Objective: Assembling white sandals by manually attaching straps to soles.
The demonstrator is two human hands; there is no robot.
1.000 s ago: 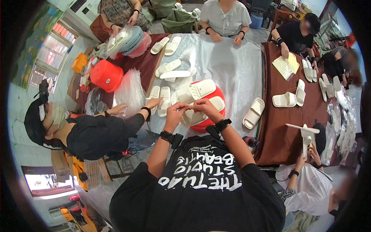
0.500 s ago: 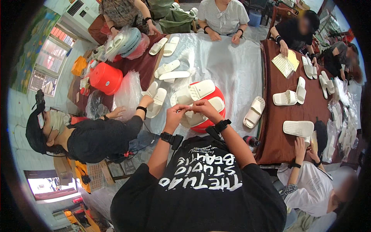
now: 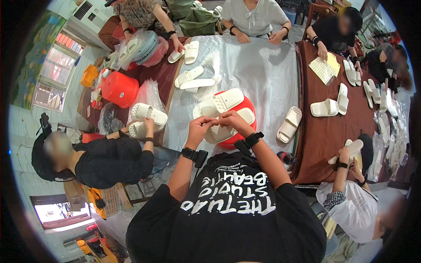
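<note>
Left hand [image 3: 200, 128] and right hand [image 3: 231, 121] pinched together, any held piece unclear; slippers [image 3: 230, 99] already on red disc [image 3: 229, 142], fingerwork seemingly unfinished.

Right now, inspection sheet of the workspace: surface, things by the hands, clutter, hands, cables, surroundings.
Surface: silver-grey sheet on the table; brown cloth to its right.
Things: white slippers on a round red support, below the hands.
Clutter: red bucket and clear plastic bags at left; dark bottle at near right.
Hands: left hand and right hand bare, meeting at the fingertips; anything pinched is too small to tell.
Cables: none clearly made out.
Surroundings: left co-worker holds a slipper pair; others sit along the far side and right.
</note>
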